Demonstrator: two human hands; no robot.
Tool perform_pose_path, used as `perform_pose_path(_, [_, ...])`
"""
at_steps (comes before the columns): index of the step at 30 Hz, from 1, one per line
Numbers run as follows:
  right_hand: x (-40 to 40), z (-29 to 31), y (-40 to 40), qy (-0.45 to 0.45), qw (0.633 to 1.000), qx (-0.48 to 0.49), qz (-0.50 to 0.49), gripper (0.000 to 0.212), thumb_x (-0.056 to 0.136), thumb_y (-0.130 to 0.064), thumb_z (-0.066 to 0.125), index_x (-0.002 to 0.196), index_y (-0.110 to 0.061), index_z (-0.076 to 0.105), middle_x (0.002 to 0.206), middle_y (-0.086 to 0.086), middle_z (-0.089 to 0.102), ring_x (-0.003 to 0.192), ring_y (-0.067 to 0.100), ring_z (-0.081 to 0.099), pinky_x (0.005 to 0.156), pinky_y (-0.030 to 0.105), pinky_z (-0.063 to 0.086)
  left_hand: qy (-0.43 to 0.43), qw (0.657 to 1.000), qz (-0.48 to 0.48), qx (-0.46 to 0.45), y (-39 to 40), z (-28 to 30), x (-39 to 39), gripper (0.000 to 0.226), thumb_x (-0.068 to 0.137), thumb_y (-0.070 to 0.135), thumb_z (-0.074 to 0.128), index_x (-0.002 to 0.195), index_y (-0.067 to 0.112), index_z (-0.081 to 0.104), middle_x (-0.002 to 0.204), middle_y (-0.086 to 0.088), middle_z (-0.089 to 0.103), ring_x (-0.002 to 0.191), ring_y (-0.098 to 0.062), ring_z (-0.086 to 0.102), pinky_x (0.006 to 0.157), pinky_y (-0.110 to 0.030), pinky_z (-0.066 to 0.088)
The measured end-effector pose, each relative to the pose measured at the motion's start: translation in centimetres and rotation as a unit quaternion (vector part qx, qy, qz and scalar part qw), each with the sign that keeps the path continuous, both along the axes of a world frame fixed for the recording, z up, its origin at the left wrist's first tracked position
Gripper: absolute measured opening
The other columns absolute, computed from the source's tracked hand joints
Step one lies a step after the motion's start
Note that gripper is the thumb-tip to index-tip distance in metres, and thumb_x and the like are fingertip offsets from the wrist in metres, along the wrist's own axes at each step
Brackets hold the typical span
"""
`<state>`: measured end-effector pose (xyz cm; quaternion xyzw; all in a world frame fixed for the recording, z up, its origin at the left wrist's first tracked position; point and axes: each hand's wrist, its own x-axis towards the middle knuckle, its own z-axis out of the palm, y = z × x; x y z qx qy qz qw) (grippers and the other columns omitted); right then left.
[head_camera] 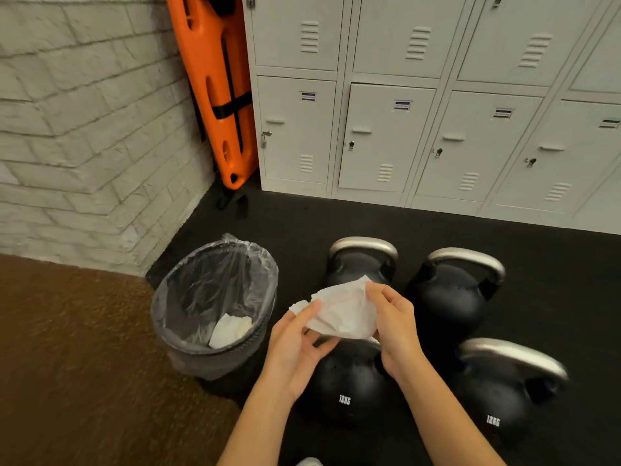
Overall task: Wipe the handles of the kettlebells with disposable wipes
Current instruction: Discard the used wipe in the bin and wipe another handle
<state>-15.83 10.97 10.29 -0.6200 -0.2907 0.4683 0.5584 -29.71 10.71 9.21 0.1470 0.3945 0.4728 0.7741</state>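
Now, hidden: my hands and the crumpled white disposable wipe (342, 312) cover the near-left black kettlebell's steel handle (371, 341).
Hands: left hand (299, 344) and right hand (395, 326) both pinch the wipe.
Floor: black rubber mat (437, 230).

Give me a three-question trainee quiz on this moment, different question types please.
1. True or false: the wipe is held by both the left hand and the right hand.
2. How many kettlebells are on the floor? A) two B) four C) six
3. Fill in: a used wipe lies inside the ____.

Key: 1 true; 2 B, near left, near right, far left, far right; 3 bin.
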Motion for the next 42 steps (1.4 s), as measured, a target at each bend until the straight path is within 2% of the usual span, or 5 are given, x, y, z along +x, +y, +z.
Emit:
perform_pose_path(6, [0.2, 0.2, 0.1, 0.047, 0.998, 0.037, -0.018, 0.023, 0.100, -0.025, 0.049, 0.106, -0.011, 0.065, 0.115, 0.013, 0.064, 0.109, 0.030, 0.062, 0.082, 0.038, 0.054, 0.043, 0.996, 0.047, -0.067, -0.6, -1.2, 0.3, 0.026, 0.087, -0.004, 0.060, 0.107, 0.012, 0.054, 0.115, -0.022, 0.064, 0.100, -0.033, 0.065, 0.076, -0.043, 0.056])
perform_pose_path(11, [-0.1, 1.0, 0.5, 0.027, 0.999, 0.045, 0.009, 0.021, 0.100, -0.025, 0.048, 0.109, -0.011, 0.062, 0.116, 0.011, 0.063, 0.109, 0.028, 0.061, 0.080, 0.039, 0.055, 0.273, 0.960, -0.049, 0.042, -2.1, 1.3, 1.2, 0.033, 0.102, 0.040, 0.036, 0.092, 0.033, 0.067, 0.112, 0.010, 0.061, 0.112, -0.009, 0.051, 0.099, -0.035, 0.034])
perform_pose_path(25, [1.7, -0.3, -1.3, 0.015, 0.975, -0.110, 0.190, 0.035, 0.084, -0.038, 0.069, 0.097, -0.007, 0.076, 0.095, 0.008, 0.076, 0.091, 0.020, 0.073, 0.083, 0.032, 0.056, 0.262, 0.948, -0.033, 0.176, -1.1, 0.4, 0.5, 0.024, 0.088, 0.014, 0.068, 0.111, 0.017, 0.068, 0.098, -0.003, 0.076, 0.093, -0.017, 0.073, 0.074, -0.029, 0.058])
perform_pose_path(30, [1.3, -0.4, -1.7, -0.049, 0.988, -0.007, 0.146, 0.019, 0.088, -0.022, 0.068, 0.101, -0.009, 0.075, 0.091, 0.008, 0.076, 0.068, 0.009, 0.069, 0.057, 0.015, 0.049, 0.255, 0.956, -0.019, 0.146, -1.3, 0.0, 0.4, 0.017, 0.085, 0.020, 0.071, 0.102, 0.016, 0.072, 0.095, -0.004, 0.077, 0.091, -0.019, 0.073, 0.079, -0.037, 0.059])
perform_pose_path(42, [1.5, -1.1, -1.3, -0.024, 0.972, 0.156, 0.172, 0.022, 0.086, -0.012, 0.066, 0.104, -0.002, 0.072, 0.106, 0.006, 0.073, 0.099, 0.022, 0.070, 0.074, 0.032, 0.059, 0.164, 0.969, 0.000, 0.187, 0.4, 0.2, -0.5, 0.017, 0.090, 0.001, 0.058, 0.088, 0.008, 0.073, 0.094, -0.010, 0.074, 0.090, -0.026, 0.071, 0.078, -0.040, 0.058])
